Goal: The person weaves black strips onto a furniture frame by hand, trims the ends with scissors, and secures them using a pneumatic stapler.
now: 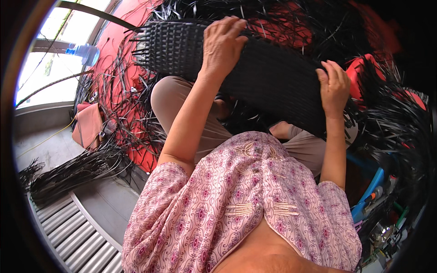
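Note:
A wide black woven panel [268, 77] of plastic strips lies across my lap, with loose strip ends sticking out along its left edge. My left hand [222, 43] presses on the panel's upper part, fingers curled over its far edge. Gripping the panel's right end is my right hand [334, 86], fingers wrapped over the edge. I sit cross-legged in beige trousers [182, 104] and a pink patterned top.
Loose black plastic strips [77, 170] lie in a bundle at the left on a grey floor. A red mat [132, 50] spreads behind the panel. A clear plastic bottle [84, 52] stands upper left. Blue tools and clutter [373, 195] sit at the right.

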Motion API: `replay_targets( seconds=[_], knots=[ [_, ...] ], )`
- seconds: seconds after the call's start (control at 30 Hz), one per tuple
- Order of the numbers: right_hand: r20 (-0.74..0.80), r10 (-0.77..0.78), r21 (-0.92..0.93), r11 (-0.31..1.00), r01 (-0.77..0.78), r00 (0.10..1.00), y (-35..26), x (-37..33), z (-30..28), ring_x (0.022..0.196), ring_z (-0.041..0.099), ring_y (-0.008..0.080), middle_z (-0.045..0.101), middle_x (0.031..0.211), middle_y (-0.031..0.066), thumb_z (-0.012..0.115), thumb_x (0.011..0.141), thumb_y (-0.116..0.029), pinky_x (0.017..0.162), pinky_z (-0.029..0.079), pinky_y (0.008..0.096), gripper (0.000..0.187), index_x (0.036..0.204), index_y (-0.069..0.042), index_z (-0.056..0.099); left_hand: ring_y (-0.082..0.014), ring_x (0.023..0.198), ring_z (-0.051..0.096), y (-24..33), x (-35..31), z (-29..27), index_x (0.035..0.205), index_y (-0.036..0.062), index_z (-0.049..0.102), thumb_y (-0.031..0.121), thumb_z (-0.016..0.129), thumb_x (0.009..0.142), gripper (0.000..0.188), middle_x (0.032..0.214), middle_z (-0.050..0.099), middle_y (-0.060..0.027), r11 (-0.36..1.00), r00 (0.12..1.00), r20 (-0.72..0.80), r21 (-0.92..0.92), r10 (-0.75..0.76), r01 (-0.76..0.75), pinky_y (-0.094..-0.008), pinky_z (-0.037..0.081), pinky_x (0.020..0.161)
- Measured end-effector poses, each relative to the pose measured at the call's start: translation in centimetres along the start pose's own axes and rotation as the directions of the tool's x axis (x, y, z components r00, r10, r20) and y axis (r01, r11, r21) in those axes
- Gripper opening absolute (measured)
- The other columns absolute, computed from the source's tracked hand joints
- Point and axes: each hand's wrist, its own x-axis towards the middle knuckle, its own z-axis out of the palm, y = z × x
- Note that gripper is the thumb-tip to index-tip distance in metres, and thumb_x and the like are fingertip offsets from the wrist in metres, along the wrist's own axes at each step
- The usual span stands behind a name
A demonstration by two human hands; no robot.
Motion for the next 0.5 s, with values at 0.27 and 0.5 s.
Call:
replay_targets(
  seconds=[0.27, 0.5],
  knots=[
    [-0.029, -0.005, 0.151, 0.988, 0.009, 1.0, -6.1, 3.5, 2.6, 0.085, 0.057, 0.022, 0.059, 0.087, 0.0001, 0.078, 0.076, -0.036, 0.077, 0.045, 0.037, 0.027, 0.092, -0.015, 0.072, -0.0276, 0.1, 0.058, 0.2, 3.5, 1.9, 0.097, 0.0106, 0.071, 0.019, 0.076, 0.074, 0.026, 0.096, 0.063, -0.0056, 0.96, 0.934, 0.321, -0.273, 0.158, -0.068, -0.0385, 0.047, 0.089],
    [-0.106, -0.099, 0.024, 0.994, 0.103, 0.989, -6.3, 3.7, 5.4, 0.088, 0.059, 0.0232, 0.062, 0.093, 0.0019, 0.067, 0.086, -0.046, 0.077, 0.045, 0.0367, 0.034, 0.098, -0.014, 0.069, -0.0287, 0.103, 0.058, 1.4, 2.5, 2.8, 0.099, 0.0103, 0.071, 0.013, 0.075, 0.073, 0.026, 0.099, 0.062, -0.0067, 0.972, 0.967, 0.254, -0.233, 0.029, 0.032, -0.0393, 0.049, 0.09]
  ],
)
